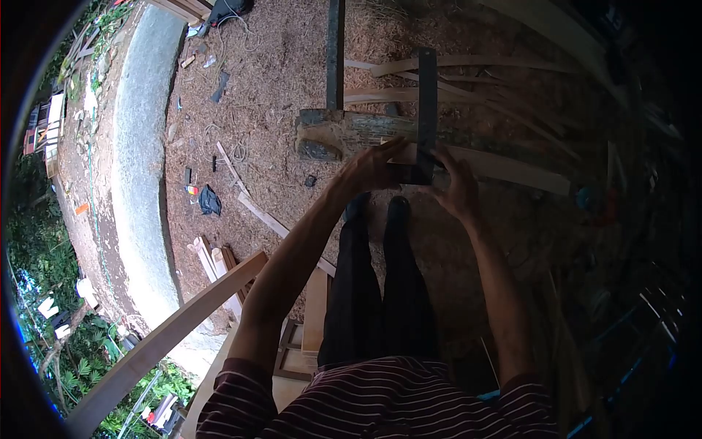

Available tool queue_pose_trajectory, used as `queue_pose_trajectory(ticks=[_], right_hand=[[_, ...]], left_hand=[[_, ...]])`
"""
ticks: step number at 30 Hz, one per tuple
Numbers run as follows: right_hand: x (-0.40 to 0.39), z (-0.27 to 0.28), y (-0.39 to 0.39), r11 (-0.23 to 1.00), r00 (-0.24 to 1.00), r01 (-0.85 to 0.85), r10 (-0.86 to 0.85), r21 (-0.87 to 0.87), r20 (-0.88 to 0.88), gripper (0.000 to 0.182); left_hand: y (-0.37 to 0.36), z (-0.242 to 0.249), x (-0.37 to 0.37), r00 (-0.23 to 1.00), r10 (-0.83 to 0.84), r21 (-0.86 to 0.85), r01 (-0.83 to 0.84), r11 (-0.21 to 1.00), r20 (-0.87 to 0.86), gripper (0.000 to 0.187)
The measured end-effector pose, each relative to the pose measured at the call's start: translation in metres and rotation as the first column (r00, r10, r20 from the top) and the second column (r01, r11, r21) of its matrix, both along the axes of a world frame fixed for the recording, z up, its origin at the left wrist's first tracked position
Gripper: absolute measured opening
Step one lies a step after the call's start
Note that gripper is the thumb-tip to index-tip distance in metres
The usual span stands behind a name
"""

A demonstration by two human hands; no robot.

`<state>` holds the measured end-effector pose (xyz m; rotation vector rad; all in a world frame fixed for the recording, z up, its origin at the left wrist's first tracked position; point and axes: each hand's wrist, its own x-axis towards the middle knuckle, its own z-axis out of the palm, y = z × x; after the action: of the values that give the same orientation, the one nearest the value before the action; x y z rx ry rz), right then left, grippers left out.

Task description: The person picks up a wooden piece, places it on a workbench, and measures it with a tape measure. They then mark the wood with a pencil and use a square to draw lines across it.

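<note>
A dark try square, its long flat blade pointing away from me and its short stock near my body, lies across a pale wooden board. My left hand is closed at the left end of the stock and the board's edge. On the other side, my right hand has its thumb and fingertips against the square's corner and the board. Beneath is a weathered wooden beam. Shadow hides the exact contact of the right fingertips.
Long wood strips lie beyond the beam, and a dark post stretches away. A long plank slants at the lower left. Shavings, a black bag and a concrete kerb are on the left. My feet are below the bench.
</note>
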<state>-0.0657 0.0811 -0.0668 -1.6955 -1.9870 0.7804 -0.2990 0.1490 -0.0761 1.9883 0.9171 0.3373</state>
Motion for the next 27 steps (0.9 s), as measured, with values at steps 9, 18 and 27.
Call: queue_pose_trajectory(ticks=[9, 18, 27], right_hand=[[-0.001, 0.005, -0.001, 0.997, 1.000, -0.006, 0.008, -0.079, 0.018, 0.076], [-0.001, 0.007, -0.002, 0.996, 1.000, 0.025, -0.027, -0.088, -0.013, 0.081], [-0.001, 0.007, -0.003, 0.998, 0.997, 0.037, -0.040, -0.041, -0.065, 0.093]], left_hand=[[0.000, -0.009, 0.001, 0.998, -0.009, 0.089, 0.004, 0.996, 0.054, 0.077], [-0.016, 0.005, -0.001, 0.992, 0.115, 0.055, -0.118, 0.992, 0.052, 0.062], [-0.022, 0.002, -0.011, 0.998, 0.058, 0.160, -0.063, 0.985, 0.032, 0.046]])
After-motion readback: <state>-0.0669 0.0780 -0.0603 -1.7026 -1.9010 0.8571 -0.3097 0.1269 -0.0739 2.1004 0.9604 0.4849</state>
